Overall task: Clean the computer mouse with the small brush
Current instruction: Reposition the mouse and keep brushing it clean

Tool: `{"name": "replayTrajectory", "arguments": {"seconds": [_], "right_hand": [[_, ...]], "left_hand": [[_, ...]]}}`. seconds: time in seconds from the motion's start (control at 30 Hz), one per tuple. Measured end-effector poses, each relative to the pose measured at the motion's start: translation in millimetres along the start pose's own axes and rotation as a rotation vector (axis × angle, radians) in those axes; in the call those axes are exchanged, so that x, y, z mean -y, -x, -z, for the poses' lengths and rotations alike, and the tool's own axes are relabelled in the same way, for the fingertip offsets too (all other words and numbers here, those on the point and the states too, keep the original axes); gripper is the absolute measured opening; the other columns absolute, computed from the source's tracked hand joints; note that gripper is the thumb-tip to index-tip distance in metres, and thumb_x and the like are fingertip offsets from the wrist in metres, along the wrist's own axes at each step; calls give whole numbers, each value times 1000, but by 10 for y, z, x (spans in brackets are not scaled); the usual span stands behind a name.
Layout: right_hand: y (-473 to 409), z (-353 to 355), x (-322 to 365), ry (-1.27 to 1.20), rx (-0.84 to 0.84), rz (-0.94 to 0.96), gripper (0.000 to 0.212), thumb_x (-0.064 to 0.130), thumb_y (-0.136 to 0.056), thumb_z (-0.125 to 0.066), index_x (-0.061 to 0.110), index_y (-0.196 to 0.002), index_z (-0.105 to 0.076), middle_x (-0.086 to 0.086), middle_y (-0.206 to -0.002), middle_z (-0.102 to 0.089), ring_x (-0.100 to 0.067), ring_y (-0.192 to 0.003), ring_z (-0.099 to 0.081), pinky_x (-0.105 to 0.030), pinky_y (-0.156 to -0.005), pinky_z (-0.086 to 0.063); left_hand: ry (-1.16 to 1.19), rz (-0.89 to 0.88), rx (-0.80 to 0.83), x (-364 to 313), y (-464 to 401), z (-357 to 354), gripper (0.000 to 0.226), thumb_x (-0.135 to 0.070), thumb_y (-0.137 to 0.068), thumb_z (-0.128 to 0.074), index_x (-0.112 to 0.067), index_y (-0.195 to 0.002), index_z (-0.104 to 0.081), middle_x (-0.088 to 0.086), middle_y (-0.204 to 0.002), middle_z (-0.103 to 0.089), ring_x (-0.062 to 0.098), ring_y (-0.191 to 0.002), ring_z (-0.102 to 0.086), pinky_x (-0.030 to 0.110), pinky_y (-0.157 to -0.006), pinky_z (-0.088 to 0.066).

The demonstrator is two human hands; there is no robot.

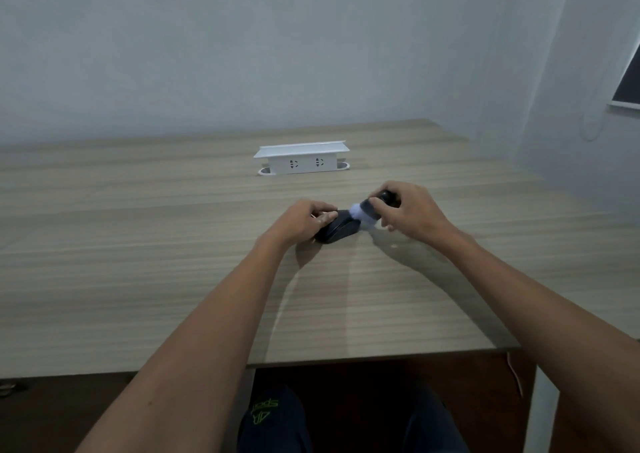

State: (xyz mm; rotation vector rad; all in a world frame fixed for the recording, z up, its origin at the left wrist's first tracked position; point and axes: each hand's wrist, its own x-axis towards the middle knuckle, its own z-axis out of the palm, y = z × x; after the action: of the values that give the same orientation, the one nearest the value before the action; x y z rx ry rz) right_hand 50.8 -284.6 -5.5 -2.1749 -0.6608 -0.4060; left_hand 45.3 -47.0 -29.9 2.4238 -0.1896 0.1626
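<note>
A black computer mouse (337, 231) lies on the wooden table (173, 262), a little past its middle. My left hand (306, 219) grips the mouse's left side and holds it down. The small brush (369, 210) has a dark handle and a pale, blurred tuft of bristles. My right hand (412, 211) is closed around the handle. The bristles touch the mouse's far right end. Part of the brush handle is hidden inside my right fist.
A white power socket block (302, 159) stands upright on the table behind the hands. The table's near edge runs just above my knees. A wall rises behind the table, and a window frame (628, 81) shows at the far right.
</note>
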Motion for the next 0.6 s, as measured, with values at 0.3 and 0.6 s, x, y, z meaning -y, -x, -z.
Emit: {"name": "replayTrajectory", "arguments": {"seconds": [0.3, 0.6], "right_hand": [[-18, -7, 13, 103, 15, 25, 11, 17, -90, -68, 9, -90, -76, 1, -73, -73, -11, -60, -67, -36, -64, -59], [-10, 4, 38, 80, 55, 51, 11, 17, -90, -70, 10, -90, -77, 9, -65, -69, -2, -53, -64, -30, -62, -55]], "left_hand": [[44, 19, -45, -8, -9, -43, 31, -30, -97, -59, -18, -123, -71, 5, -111, -75, 20, -103, -68, 31, -92, -51], [76, 42, -84, -19, -17, -85, 29, -28, -97, -59, -16, -119, -73, 6, -110, -75, 20, -102, -67, 33, -93, -50]]}}
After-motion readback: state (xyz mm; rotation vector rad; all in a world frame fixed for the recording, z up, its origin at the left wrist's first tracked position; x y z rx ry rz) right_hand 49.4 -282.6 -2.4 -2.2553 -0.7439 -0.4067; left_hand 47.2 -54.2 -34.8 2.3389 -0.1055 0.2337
